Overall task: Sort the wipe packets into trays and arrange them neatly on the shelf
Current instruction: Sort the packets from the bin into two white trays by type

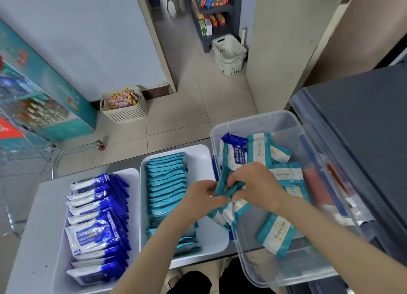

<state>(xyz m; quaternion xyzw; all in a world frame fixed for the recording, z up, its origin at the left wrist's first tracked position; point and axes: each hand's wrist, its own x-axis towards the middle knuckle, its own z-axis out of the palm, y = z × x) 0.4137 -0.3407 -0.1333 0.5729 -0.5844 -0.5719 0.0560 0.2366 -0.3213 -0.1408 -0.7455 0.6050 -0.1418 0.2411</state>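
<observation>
Two white trays sit side by side on a pale grey table (33, 227), with a clear plastic bin (253, 117) touching the right one. The left tray (134, 183) holds blue-and-white wipe packets (97, 227) standing in a row; the middle tray (198, 159) holds a row of teal packets (167, 183) on edge. More loose packets (277, 234) lie jumbled in the bin, one blue packet (234, 152) among them.

Over the bin's left wall, the left hand (203, 194) and right hand (253, 183) both curl round a small bundle of teal packets (229, 189), fingers pinching it from either side. The left forearm hides the near end of the teal row.

Beyond the table lie a beige tiled floor (187, 117) and a pale blue wall (88, 40). A slatted basket (125, 113) of pink and yellow packets stands against the wall. Through the doorway a dark shelf unit (236, 11) carries coloured boxes, a white basket (229, 55) beside it. A wire cart (24, 152) stands left, a dark grey cabinet (363, 121) right.
</observation>
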